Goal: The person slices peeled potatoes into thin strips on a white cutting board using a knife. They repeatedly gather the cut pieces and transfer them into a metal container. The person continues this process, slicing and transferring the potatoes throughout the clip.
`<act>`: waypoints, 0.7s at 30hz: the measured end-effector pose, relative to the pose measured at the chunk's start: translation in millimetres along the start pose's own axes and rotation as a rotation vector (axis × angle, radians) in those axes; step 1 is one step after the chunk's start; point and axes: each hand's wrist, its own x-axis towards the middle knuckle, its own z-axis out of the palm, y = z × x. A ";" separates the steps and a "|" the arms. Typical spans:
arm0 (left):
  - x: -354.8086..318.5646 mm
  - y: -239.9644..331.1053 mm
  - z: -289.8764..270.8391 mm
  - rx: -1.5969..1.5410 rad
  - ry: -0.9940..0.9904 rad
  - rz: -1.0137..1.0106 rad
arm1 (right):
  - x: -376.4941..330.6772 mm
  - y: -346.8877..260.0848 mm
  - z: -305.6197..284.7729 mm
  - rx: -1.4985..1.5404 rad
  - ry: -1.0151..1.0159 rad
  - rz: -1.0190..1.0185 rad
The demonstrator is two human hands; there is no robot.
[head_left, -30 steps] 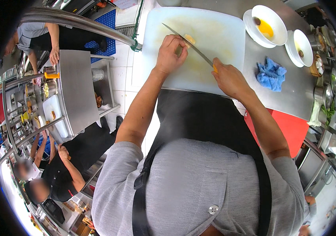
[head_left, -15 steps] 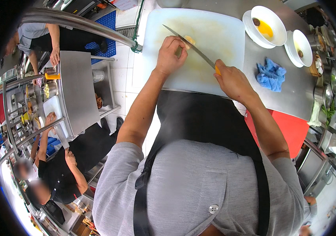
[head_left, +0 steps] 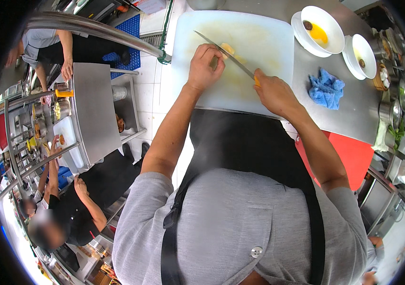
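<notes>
My right hand [head_left: 276,96] grips a kitchen knife [head_left: 238,63] by its yellow handle. The blade slants up and left across the white cutting board [head_left: 269,42]. Fingers curled, my left hand [head_left: 205,67] presses close against the blade's near side, holding a pale yellow lump of food whose exact kind I cannot make out. A cut piece of the pale yellow food [head_left: 228,48] sits just beyond the blade. Thin pale bits seem to lie beside it. My left fingers hide most of the held part.
White bowls [head_left: 323,45] with yellow egg-like contents stand right of the board, near a crumpled blue cloth [head_left: 326,89]. A red board [head_left: 342,156] shows below the steel table edge. At left, a co-worker cuts on another board [head_left: 65,130] beyond a metal rail [head_left: 93,29].
My right hand and the knife have shifted slightly left and up. The piece beyond the blade sits a little differently. My left hand has barely moved. The co-worker at left has shifted their hands.
</notes>
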 end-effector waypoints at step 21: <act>-4.9 -5.4 4.6 -0.032 0.011 -0.047 | 4.2 -0.5 2.4 -0.018 -0.011 0.003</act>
